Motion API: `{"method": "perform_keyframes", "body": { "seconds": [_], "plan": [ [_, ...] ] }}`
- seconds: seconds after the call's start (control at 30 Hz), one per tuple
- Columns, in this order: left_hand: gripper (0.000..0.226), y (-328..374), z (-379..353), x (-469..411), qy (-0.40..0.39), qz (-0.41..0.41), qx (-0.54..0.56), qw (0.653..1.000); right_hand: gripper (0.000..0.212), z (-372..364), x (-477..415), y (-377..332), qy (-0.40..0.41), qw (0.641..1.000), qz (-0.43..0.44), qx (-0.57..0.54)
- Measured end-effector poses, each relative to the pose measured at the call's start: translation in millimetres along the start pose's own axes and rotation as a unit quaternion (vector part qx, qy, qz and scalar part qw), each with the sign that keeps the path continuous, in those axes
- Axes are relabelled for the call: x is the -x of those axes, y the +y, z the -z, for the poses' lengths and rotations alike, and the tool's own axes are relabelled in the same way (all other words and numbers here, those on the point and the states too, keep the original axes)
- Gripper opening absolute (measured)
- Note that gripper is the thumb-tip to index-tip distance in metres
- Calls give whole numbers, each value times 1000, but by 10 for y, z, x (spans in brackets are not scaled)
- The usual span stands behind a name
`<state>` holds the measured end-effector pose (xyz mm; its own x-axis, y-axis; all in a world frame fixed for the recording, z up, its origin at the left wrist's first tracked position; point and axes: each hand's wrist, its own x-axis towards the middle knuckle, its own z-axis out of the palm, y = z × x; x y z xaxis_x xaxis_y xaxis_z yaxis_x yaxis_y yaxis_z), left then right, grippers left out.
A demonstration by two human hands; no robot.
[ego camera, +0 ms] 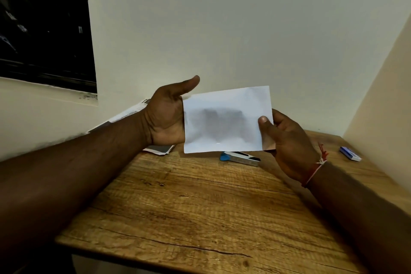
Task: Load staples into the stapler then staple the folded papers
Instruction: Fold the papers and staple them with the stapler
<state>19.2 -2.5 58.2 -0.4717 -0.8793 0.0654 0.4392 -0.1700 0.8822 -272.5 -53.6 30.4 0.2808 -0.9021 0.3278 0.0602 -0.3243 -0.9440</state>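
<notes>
Head view: right hand (287,140) pinches paper (226,118) (stapler (240,158) on table (200,207))

Two bare hands are raised here: one left hand (166,115) and one right hand (287,140). Between them is one folded white sheet of paper (226,120). On the one brown wood-grain table (200,207) I count one stapler with a blue end and a silver metal body (240,158), one small blue-and-white rectangular box (350,153), and one loose pile of printed black-and-white papers (159,148); its sheets I cannot count. One red-and-white thread band (318,164) circles the right wrist. One dark window (44,24) is in the wall.
</notes>
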Motion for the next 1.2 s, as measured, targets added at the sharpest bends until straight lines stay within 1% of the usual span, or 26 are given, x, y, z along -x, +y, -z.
{"method": "perform_keyframes", "body": {
  "seconds": [0.07, 0.13, 0.3, 0.33, 0.4, 0.47, 0.53, 0.63, 0.67, 0.73, 0.77, 0.8, 0.83, 0.87, 0.9, 0.93, 0.97, 1.0, 1.03, 1.07, 1.13, 1.17, 1.2],
  "plan": [
    [67, -17, -1, -32, 22, 2, -5, 1000, 27, 12, -22, 6, 34, 999, -14, -22],
    [69, -26, 20, -56, 34, 3, -14, 999, 30, 55, -49, 15, 72, 997, -9, -31],
    [76, -37, 40, -58, 39, -6, -9, 999, 28, 135, -69, -11, 131, 990, 47, -31],
    [77, -35, 31, -55, 39, -9, -8, 999, 35, 133, -68, -20, 138, 989, 51, -32],
    [79, -30, 37, -57, 38, -19, -9, 999, 57, 132, -59, -39, 143, 987, 64, -30],
    [85, -28, 56, -63, 37, -27, -7, 999, 67, 157, -57, -50, 130, 987, 91, -23],
    [92, -21, 92, -73, 29, -31, 2, 999, 69, 187, -63, -53, 90, 989, 111, -23],
    [98, -6, 130, -74, 15, -35, 12, 999, 71, 197, -78, -7, 11, 995, 95, -25],
    [99, 2, 133, -73, 13, -34, 11, 999, 65, 180, -73, 4, -2, 996, 85, -25],
    [98, 9, 124, -63, 14, -37, 2, 999, 46, 127, -56, -4, 5, 998, 59, -28],
    [95, 6, 118, -71, 15, -45, -2, 999, 38, 101, -49, -17, 18, 998, 45, -32],
    [87, -3, 91, -77, 17, -62, -6, 998, 29, 84, -43, -31, 32, 998, 34, -42],
    [70, -18, 61, -102, 37, -93, -22, 995, 22, 85, -49, -41, 52, 997, 25, -53],
    [45, -37, 50, -137, 70, -131, -57, 987, 19, 94, -50, -53, 71, 996, 18, -59],
    [23, -62, 57, -169, 111, -164, -117, 973, 18, 105, -51, -64, 92, 994, 12, -56],
    [15, -88, 59, -189, 150, -187, -186, 953, 18, 121, -55, -70, 109, 993, 6, -54],
    [13, -119, 75, -206, 173, -202, -249, 931, 19, 124, -50, -78, 119, 991, 0, -53],
    [22, -149, 96, -223, 184, -210, -288, 916, 20, 127, -51, -76, 125, 991, -7, -55],
    [33, -177, 109, -231, 186, -213, -313, 907, 21, 124, -50, -75, 127, 990, -16, -63],
    [37, -199, 115, -236, 183, -213, -327, 902, 22, 122, -55, -73, 128, 989, -24, -73],
    [34, -207, 136, -241, 188, -211, -355, 891, 26, 121, -51, -97, 125, 986, -41, -102],
    [31, -199, 141, -245, 185, -208, -366, 888, 34, 127, -45, -118, 115, 984, -53, -127],
    [30, -188, 152, -245, 179, -205, -366, 890, 48, 146, -44, -131, 97, 982, -66, -151]
  ]
}}
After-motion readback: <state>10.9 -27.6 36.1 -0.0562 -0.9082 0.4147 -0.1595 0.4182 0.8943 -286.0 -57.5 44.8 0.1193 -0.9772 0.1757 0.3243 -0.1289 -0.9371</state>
